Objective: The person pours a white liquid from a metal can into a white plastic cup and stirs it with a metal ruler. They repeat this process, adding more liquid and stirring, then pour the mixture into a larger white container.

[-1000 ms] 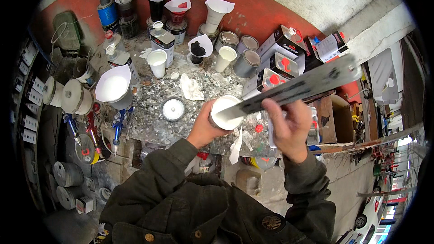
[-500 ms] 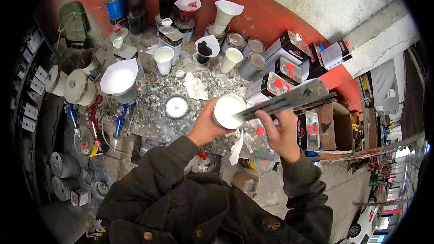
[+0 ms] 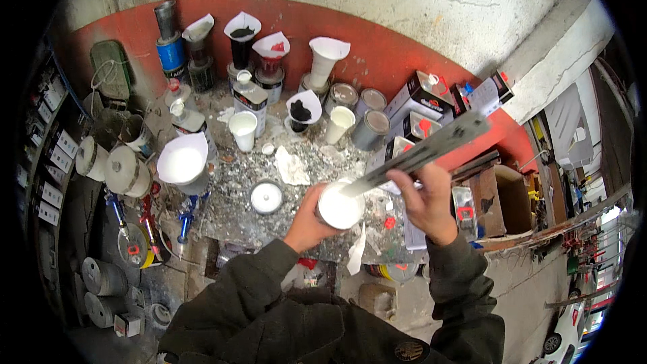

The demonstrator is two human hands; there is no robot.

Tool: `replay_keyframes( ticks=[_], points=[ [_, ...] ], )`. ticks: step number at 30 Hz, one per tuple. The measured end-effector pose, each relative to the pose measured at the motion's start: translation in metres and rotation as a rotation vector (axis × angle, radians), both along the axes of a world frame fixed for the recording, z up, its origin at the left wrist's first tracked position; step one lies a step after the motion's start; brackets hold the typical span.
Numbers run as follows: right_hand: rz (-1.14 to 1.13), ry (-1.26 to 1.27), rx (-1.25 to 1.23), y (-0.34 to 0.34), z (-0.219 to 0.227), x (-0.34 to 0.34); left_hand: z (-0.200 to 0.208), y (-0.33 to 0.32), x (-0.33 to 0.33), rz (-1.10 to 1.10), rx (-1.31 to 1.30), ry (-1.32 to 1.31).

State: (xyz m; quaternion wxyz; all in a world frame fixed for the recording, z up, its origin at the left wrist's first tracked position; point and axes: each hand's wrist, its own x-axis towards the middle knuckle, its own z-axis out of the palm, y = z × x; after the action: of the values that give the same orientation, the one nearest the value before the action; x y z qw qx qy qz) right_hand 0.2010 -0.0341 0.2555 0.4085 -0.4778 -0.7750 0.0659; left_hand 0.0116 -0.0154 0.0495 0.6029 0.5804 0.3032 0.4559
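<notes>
My left hand [image 3: 312, 224] is wrapped round the side of a cup of white liquid [image 3: 340, 210] at the front of the workbench. My right hand [image 3: 431, 203] grips a long, flat grey metal stirring stick [image 3: 428, 149], slanting down to the left. Its lower end reaches into the cup near the far rim; the tip is hidden by the liquid. Left of the cup stands a small round tin with a white top [image 3: 267, 197]. Behind it lies a crumpled white rag [image 3: 291, 167]. A torn paper strip [image 3: 356, 253] hangs by the bench's front edge.
Paint-spattered workbench [image 3: 229, 182]. Paper-lined cups, such as a large white one [image 3: 183, 162], and two pale cups [image 3: 243, 129] stand around. Grey tins [image 3: 371, 130] and rectangular cans [image 3: 424, 100] line the back right. Spray guns [image 3: 185, 219] hang at left; a cardboard box [image 3: 502, 195] sits right.
The view has tilted, so the bench items appear lower. The stick's lower end has shifted toward the cup's far rim. Both hands keep their grips.
</notes>
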Motion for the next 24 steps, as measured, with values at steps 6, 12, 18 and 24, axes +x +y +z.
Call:
replay_keyframes(
  ticks=[6,12,18,24],
  points=[
    [-0.01,0.013,-0.181,-0.02,-0.03,-0.008,-0.005,-0.001,0.002,0.015,-0.05,-0.064],
    [0.012,0.042,-0.027,-0.023,-0.014,-0.028,-0.018,0.001,0.003,0.083,-0.02,0.017],
    [-0.005,0.014,0.167,0.004,0.017,-0.019,0.005,-0.002,-0.001,0.042,-0.054,-0.036],
    [0.009,0.003,-0.027,0.008,-0.02,-0.007,0.004,0.002,-0.006,0.066,0.017,-0.039]
  ],
)
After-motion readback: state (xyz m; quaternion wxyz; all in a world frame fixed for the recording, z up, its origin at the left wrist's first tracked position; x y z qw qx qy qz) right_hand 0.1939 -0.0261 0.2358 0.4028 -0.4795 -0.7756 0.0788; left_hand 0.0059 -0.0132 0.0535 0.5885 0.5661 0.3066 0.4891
